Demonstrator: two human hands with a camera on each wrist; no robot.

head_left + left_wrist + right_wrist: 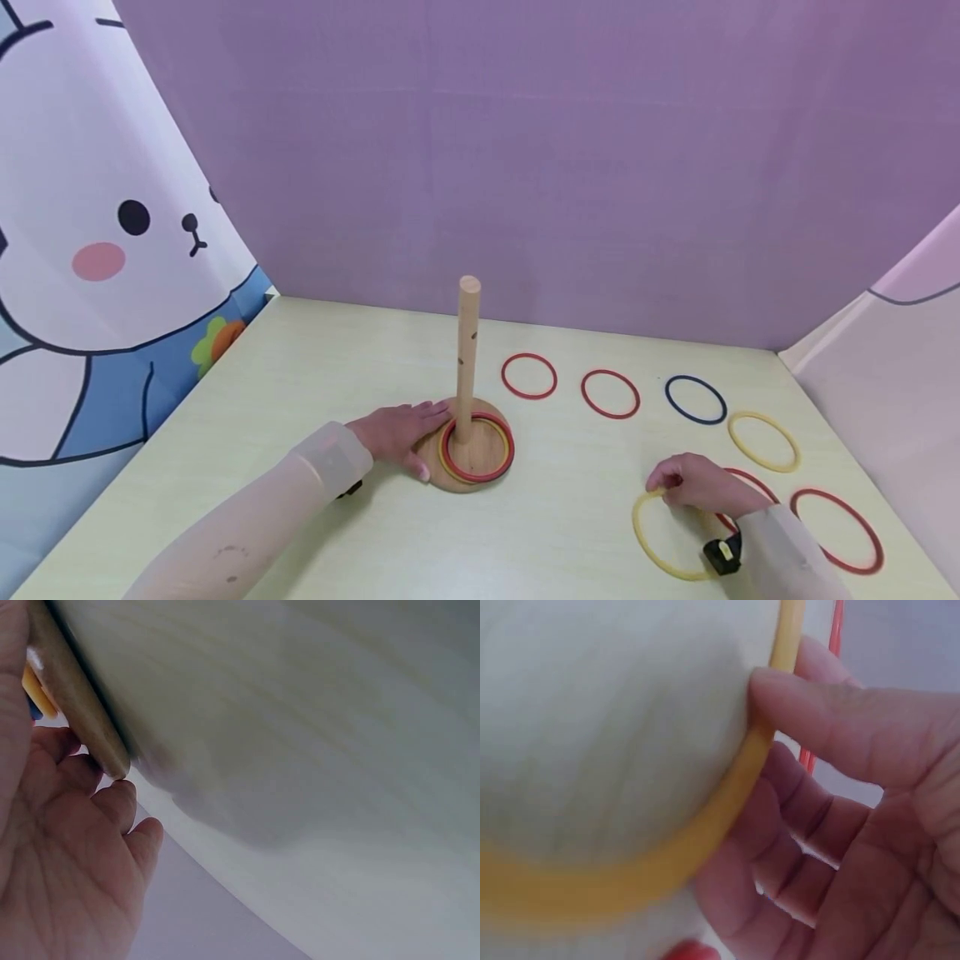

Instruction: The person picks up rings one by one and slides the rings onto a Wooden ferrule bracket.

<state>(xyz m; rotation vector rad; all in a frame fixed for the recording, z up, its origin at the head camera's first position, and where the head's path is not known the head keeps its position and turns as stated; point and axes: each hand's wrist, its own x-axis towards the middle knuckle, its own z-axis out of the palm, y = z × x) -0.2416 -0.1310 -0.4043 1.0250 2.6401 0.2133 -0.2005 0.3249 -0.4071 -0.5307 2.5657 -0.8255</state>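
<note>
Right hand [699, 483] pinches one yellow ring [641, 877] lower right; left hand [399, 431], thumb apart, touches one wooden stand [465, 400], centre.

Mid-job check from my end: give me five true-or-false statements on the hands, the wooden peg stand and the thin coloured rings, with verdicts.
1. The round light-wood peg stands upright on a flat circular wooden base. True.
2. The left hand grips the peg. False: it touches the base.
3. The right hand pinches a thin yellow ring. True.
4. Nothing encircles the peg. False: at least a red ring and a second yellow ring lie around it.
5. A thin dark blue ring lies on the pale tabletop, apart from the base. True.
</note>
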